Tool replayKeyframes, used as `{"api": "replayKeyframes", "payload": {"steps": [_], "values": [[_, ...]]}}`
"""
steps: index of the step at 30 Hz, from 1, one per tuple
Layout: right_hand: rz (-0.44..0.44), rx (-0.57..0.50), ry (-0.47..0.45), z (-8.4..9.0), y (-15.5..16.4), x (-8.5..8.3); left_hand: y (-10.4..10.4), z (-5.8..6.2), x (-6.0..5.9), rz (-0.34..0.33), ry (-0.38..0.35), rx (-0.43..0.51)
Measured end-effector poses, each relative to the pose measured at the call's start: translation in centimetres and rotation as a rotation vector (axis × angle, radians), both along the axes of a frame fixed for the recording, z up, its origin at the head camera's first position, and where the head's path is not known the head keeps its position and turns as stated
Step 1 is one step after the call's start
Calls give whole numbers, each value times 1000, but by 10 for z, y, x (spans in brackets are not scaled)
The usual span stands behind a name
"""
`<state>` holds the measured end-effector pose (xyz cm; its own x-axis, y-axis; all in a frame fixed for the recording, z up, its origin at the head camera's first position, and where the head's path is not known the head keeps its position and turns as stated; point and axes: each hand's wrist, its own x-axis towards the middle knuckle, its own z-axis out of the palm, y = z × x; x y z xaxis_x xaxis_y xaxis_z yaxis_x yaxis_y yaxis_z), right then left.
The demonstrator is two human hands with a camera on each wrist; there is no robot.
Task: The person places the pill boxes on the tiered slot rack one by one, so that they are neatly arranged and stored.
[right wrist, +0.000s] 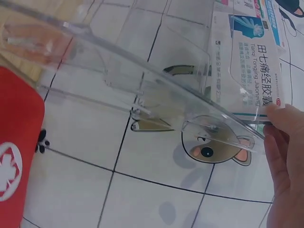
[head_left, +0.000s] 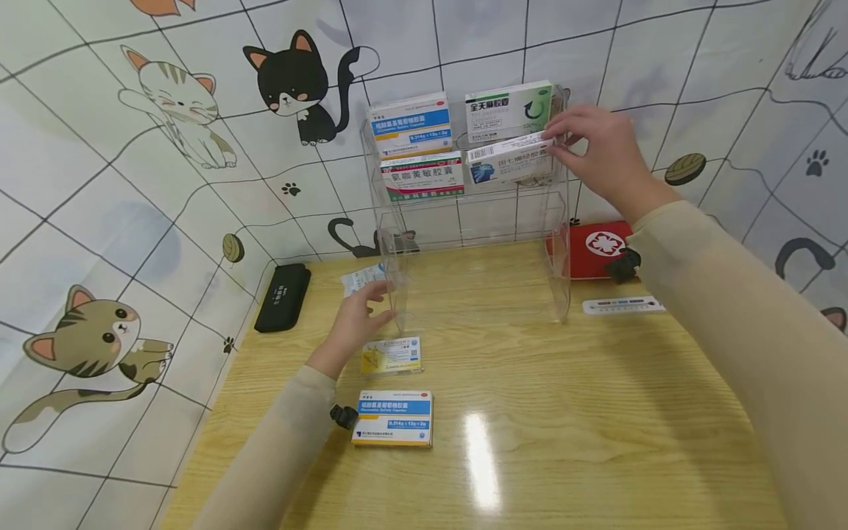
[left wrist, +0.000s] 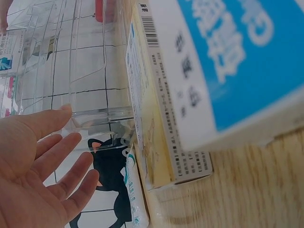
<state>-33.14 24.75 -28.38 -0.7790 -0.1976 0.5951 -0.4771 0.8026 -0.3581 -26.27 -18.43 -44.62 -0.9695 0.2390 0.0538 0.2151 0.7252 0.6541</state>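
Note:
A clear acrylic rack (head_left: 464, 221) stands at the back of the wooden table. My right hand (head_left: 586, 143) pinches the right end of a white medicine box (head_left: 510, 158) with a blue picture, on the rack's second tier. In the right wrist view the fingers (right wrist: 285, 156) touch that white box (right wrist: 249, 61) through the clear rack (right wrist: 142, 80). My left hand (head_left: 358, 320) lies flat with straight fingers against the rack's front left corner. The left wrist view shows the left hand (left wrist: 42, 175) open beside the rack wall (left wrist: 95, 71).
The rack also holds a blue-white box (head_left: 408, 121), a green-white box (head_left: 506, 109) and a red-green box (head_left: 422, 175). On the table lie a yellow box (head_left: 392, 355), a blue-orange box (head_left: 394, 417), a white-teal box (head_left: 361, 278), a black case (head_left: 283, 296), a red pouch (head_left: 596, 249) and a thermometer strip (head_left: 623, 305).

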Motion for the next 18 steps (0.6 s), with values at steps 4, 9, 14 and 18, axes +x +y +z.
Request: {"api": "replayKeyframes", "payload": {"steps": [4,9,14,18], "values": [[8,56,-9,0,0,3,0,-1,0,-3,-3,-6],[-12,13,-31,-5,-5,14,0,-2,0,-5,-6,5],[17,-160,37,-27,-24,33,0,-1,-1,-5,2,6],[115,-225,7,-49,-50,57,0,-1,-2,-6,-1,-4]]}}
